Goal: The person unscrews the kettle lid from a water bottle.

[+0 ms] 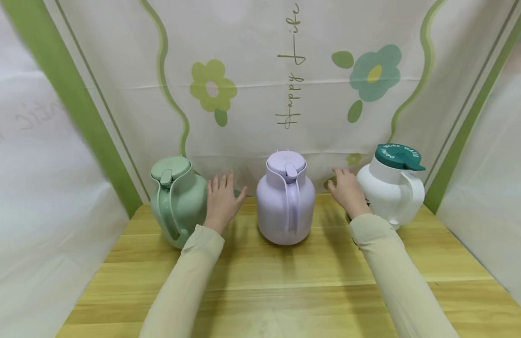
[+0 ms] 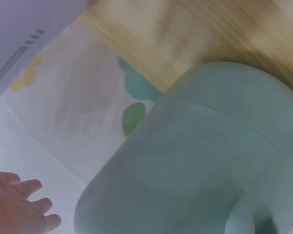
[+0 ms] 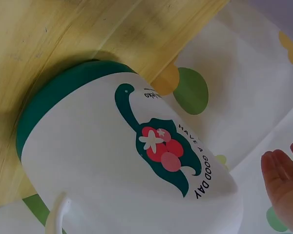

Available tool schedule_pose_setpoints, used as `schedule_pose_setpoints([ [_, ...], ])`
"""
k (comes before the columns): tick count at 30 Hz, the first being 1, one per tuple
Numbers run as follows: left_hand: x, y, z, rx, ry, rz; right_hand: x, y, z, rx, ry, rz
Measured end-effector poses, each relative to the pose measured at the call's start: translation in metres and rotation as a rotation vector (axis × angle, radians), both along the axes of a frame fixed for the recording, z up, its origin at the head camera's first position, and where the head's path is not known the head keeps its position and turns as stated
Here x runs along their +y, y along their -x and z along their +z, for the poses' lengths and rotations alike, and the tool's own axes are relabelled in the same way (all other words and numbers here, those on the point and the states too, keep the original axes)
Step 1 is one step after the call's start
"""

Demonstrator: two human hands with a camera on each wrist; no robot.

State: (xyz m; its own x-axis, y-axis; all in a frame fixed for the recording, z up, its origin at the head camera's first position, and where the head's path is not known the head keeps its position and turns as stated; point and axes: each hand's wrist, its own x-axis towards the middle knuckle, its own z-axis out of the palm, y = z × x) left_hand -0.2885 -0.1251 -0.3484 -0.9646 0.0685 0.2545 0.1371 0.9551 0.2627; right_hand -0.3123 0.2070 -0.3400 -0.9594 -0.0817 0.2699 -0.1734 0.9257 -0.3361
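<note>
Three jugs stand upright in a row on the wooden table. The green jug [image 1: 181,202] is at the left, its handle facing the near side. My left hand [image 1: 222,199] is beside its right side with fingers extended; whether it touches the jug I cannot tell. In the middle stands the lilac jug [image 1: 286,206], apart from both hands. My right hand [image 1: 348,190] reaches out, fingers extended, just left of the white jug [image 1: 389,192] with a dark green lid [image 1: 399,156]. A berry print [image 3: 161,148] and a dark green base show on that jug in the right wrist view.
The wooden table [image 1: 277,291] extends toward me. Behind the jugs hangs a pale cloth [image 1: 252,42] printed with flowers and lettering. White sheets also hang at the left [image 1: 36,197] and right [image 1: 493,197] sides.
</note>
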Motion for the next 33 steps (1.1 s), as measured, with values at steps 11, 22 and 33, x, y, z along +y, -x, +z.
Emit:
schedule_pose_setpoints([
  [11,-0.003,-0.025,0.018,0.148,-0.091,-0.041,0.003,-0.007,-0.007,0.153,0.110,0.004],
  [22,-0.013,-0.056,0.048,0.296,-0.290,-0.070,-0.006,-0.008,-0.002,0.229,0.318,-0.051],
  [33,-0.047,-0.077,0.064,0.564,-0.583,-0.013,-0.042,-0.019,0.035,0.126,0.674,-0.072],
])
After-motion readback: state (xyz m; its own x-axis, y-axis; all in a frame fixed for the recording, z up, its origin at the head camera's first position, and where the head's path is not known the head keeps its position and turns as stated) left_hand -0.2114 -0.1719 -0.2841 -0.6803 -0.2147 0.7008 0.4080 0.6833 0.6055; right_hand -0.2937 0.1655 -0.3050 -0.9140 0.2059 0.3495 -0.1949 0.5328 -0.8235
